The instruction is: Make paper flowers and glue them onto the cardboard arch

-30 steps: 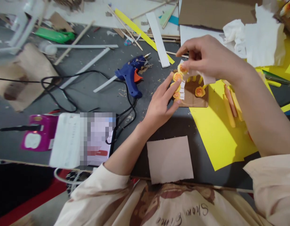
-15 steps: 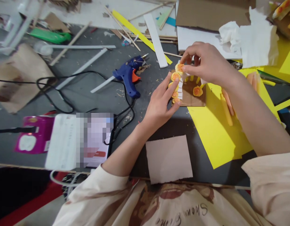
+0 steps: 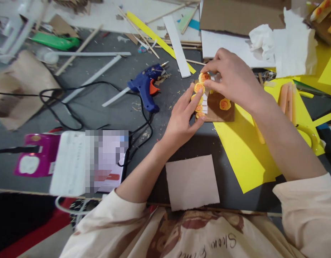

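A small brown cardboard base [image 3: 221, 115] carries a white strip structure [image 3: 205, 104] lined along its left side with several yellow-orange flowers [image 3: 199, 87]. My left hand [image 3: 181, 113] holds this row from the left, its index finger across the flowers and its thumb near the lowest one. At the top of the row, thumb and fingers of my right hand [image 3: 232, 77] pinch another flower, a yellow-orange rose [image 3: 204, 77]. One separate flower [image 3: 225, 104] sits on the right part of the base. My right hand partly hides the structure's back.
Left of my hands lies a blue glue gun [image 3: 145, 84] with a trailing black cord. Yellow sheets [image 3: 240, 157] extend under the base. Nearer me is a beige fabric square [image 3: 192, 182]; a phone [image 3: 111, 161] lies left. Sticks, paper strips and crumpled tissue [image 3: 262, 41] surround the back.
My right hand has shifted slightly, and the top flower has turned a little, showing more of its orange face. My left hand keeps its place on the row.
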Demonstrator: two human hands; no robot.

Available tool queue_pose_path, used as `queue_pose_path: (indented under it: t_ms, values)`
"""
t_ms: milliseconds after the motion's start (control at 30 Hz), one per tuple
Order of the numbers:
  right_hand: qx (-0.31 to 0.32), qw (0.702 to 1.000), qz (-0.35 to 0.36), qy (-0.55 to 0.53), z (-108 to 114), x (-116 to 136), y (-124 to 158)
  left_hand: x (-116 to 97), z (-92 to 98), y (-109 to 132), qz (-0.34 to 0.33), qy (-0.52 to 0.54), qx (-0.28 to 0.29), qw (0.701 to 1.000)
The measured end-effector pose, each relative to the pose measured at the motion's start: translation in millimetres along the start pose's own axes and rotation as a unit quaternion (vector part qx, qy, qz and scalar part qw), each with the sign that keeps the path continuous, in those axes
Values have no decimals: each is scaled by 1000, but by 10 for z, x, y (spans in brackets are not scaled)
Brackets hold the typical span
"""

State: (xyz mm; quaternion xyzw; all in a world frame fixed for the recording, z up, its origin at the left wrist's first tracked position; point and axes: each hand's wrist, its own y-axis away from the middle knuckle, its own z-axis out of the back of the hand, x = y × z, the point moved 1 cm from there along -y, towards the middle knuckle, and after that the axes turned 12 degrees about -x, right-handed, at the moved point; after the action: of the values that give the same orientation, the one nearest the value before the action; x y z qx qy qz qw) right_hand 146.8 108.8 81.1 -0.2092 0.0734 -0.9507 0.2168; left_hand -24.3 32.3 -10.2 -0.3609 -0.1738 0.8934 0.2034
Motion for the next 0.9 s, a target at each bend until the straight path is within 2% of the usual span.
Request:
queue_pose_path:
  t_ms: [67, 167, 267, 333, 400, 467, 500, 567, 633, 667, 733, 800, 900]
  values:
    - [15, 1000, -10, 21, 45, 45, 20, -7, 6, 5, 2, 4, 4, 1000]
    - [-30, 999, -3, 16, 114, 107, 173, -33, 33, 33, 1, 5, -2, 1000]
    - [-124, 989, 42, -68, 150, 104, 540, -109, 100, 62, 3, -4, -41, 999]
    - [-157, 979, 24, -128, 169, 4, 852, -203, 172, 62, -15, -6, -74, 997]
    - [-170, 975, -5, -140, 219, -178, 1137, -325, 264, 48, -33, -5, -83, 996]
    - [-182, 973, -49, -131, 312, -402, 1346, -459, 361, 38, -34, -1, -37, 999]
    - [-192, 971, -76, -120, 369, -505, 1418, -527, 407, 42, -41, 4, 7, 999]
    - [-199, 972, -87, -88, 467, -632, 1504, -643, 485, 81, -33, -29, 117, 992]
    - [-166, 980, -84, -70, 493, -628, 1546, -728, 527, 161, -48, -101, 242, 964]
    - [-150, 984, -65, -74, 471, -573, 1561, -756, 535, 207, -51, -124, 284, 949]
    - [-99, 990, -1, -97, 362, -392, 1594, -786, 518, 293, -56, -138, 327, 933]
    - [-43, 991, 31, -121, 199, -186, 1630, -791, 466, 350, -66, -114, 350, 927]
    - [-2, 987, 51, -150, -26, 48, 1658, -770, 373, 353, -69, -68, 315, 944]
